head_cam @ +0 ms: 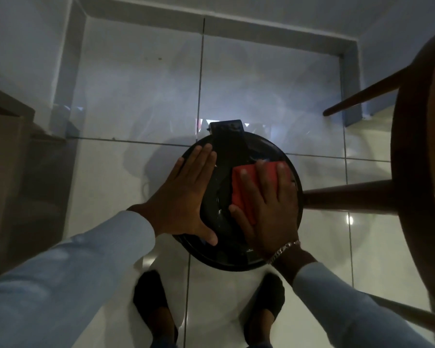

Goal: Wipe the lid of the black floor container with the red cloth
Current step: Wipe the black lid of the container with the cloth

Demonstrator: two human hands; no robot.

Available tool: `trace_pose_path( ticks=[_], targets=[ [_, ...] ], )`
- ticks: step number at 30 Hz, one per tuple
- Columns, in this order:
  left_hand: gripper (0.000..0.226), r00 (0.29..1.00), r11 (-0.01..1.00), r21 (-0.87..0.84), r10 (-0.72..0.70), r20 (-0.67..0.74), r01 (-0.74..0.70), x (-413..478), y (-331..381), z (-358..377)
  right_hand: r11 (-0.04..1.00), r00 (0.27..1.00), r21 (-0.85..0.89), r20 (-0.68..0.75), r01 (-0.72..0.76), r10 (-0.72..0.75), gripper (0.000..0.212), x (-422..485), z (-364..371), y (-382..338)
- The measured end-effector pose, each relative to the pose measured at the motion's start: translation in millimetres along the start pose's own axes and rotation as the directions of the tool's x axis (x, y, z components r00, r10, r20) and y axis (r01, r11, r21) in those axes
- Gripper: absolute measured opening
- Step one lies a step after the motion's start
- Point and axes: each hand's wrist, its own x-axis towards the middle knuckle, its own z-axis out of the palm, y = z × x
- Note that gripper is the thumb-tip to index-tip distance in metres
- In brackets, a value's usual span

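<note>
The black floor container's round lid (220,194) faces up from the glossy tiled floor (141,91), just ahead of the person's dark shoes (150,295) and beside a wooden stool (412,151). The left hand (183,197) lies flat on the lid's left half, fingers straight and together, holding nothing. The right hand (269,212) presses the folded red cloth (237,192) onto the right half, its fingers spread flat over it.

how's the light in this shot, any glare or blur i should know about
Head view: dim and bluish overall, with hazy reflections on the glossy floor tiles; small glints on the black lid; the red cloth under the right hand reads clearly; the near sleeve is soft; the wide lens bows the wooden stool at the right edge.
</note>
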Motion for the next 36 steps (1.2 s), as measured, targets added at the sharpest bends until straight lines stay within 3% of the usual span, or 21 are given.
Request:
trace_pose_path(
  ticks=[7,12,17,20,24,30,36],
  targets=[
    [0.154,1.0,1.0,-0.019,-0.006,0.001,0.006,0,0,0,0.997,0.995,0.026,-0.07,-0.074,0.076,0.065,13,-4,-9],
    [0.153,1.0,0.999,-0.033,0.001,0.016,0.0,-1,2,-4,0.992,0.993,0.045,0.007,-0.115,0.115,0.068,-23,-3,-13],
    [0.152,1.0,1.0,-0.025,0.003,0.01,-0.003,0,1,-2,0.991,0.991,-0.013,-0.02,-0.135,0.135,0.063,34,-6,-14],
    [0.153,1.0,0.999,-0.042,-0.004,0.009,0.004,1,0,0,0.987,0.986,0.019,-0.045,-0.159,0.159,0.068,11,-1,-16],
    [0.152,1.0,0.999,-0.047,-0.007,0.007,0.007,1,0,-1,0.996,0.996,0.035,-0.013,-0.085,0.086,0.071,-52,7,-14],
    [0.151,1.0,0.999,-0.043,0.0,0.006,0.0,0,-1,0,0.998,0.998,-0.011,-0.03,-0.061,0.061,0.069,14,2,-4],
    [0.152,1.0,0.998,-0.057,0.003,0.003,-0.002,1,-1,-1,0.991,0.993,0.054,0.0,-0.118,0.119,0.071,-67,13,-17]
  ],
)
